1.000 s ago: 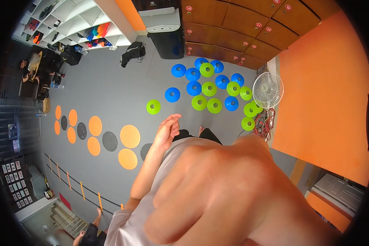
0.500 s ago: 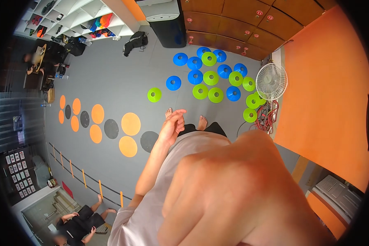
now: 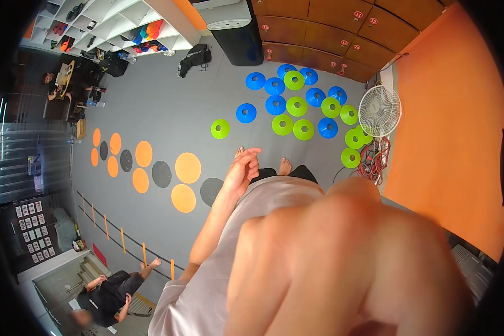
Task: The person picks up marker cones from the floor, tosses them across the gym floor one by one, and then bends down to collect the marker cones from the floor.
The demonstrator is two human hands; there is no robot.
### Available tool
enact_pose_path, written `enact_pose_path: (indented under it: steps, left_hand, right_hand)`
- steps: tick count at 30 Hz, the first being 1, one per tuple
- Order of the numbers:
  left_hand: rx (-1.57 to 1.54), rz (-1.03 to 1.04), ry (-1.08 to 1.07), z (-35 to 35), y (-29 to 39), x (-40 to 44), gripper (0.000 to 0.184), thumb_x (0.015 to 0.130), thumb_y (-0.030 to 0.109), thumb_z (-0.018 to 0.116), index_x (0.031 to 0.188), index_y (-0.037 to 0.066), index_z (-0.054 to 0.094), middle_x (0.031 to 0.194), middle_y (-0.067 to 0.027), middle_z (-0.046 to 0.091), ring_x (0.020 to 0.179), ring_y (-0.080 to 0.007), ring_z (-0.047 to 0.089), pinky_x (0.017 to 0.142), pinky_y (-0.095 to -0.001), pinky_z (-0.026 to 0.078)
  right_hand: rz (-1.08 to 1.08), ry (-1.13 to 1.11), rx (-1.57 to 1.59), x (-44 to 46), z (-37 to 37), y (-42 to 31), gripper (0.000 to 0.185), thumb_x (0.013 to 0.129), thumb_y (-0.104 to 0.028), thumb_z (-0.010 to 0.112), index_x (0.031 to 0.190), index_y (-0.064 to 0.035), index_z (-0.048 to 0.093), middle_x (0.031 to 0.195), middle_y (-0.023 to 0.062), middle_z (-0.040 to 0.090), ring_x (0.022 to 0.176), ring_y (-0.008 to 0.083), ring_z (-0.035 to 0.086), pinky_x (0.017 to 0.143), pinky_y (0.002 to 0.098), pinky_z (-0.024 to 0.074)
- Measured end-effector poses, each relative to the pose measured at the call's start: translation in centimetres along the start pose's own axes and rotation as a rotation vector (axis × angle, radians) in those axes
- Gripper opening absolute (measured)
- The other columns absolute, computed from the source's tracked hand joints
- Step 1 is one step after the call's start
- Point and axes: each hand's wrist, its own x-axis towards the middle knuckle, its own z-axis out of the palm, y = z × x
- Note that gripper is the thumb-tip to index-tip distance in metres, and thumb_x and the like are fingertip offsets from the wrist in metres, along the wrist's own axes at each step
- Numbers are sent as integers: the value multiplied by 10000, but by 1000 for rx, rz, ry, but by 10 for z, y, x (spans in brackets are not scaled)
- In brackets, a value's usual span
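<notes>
My left hand hangs in front of my waist, above the grey floor. Its index finger points out to the right while the others curl loosely, and nothing is in it. Very large and close to the camera, my right hand fills the lower right. Its knuckles are bent and the fingers press together; the fingertips are out of view, so anything they hold is hidden. Beyond my feet, several green disc cones and blue disc cones lie scattered. One green cone sits apart, nearest my left hand.
Orange floor dots and black dots run leftward. An agility ladder lies near a seated person. A white fan with tangled cables stands by the orange wall. Wooden lockers are at the back.
The view has shifted, so the room appears slightly farther right. My right hand covers more of the lower right. The person at the lower left has moved their legs. My left hand keeps its pose.
</notes>
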Motion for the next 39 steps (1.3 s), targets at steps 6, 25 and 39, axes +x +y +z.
enact_pose_path:
  steps: [6, 25, 39]
  left_hand:
    - [16, -20, -8, 7, 1, 6, 210, 946, 147, 447, 1108, 26, 504, 682, 35, 373, 572, -65, 335, 514, -216, 296]
    - [-17, -48, -55, 0, 6, 13, 212, 937, 158, 476, 1098, 22, 499, 666, 34, 374, 571, -66, 346, 506, -216, 300]
    - [-77, -38, -18, -11, 4, 4, 199, 933, 159, 480, 1080, 29, 507, 661, 36, 368, 570, -65, 348, 501, -214, 293]
  right_hand:
    - [3, 11, -24, -3, -4, -5, 195, 846, -169, 589, 954, -6, 587, 724, 22, 549, 618, 115, 482, 575, 246, 378]
    - [22, 7, -49, 2, -10, -1, 213, 867, -190, 593, 963, -1, 578, 704, 10, 530, 598, 95, 458, 554, 232, 357]
    - [28, -33, 7, 18, 0, 5, 228, 882, -206, 596, 970, 3, 571, 689, 0, 515, 584, 80, 440, 538, 221, 342]
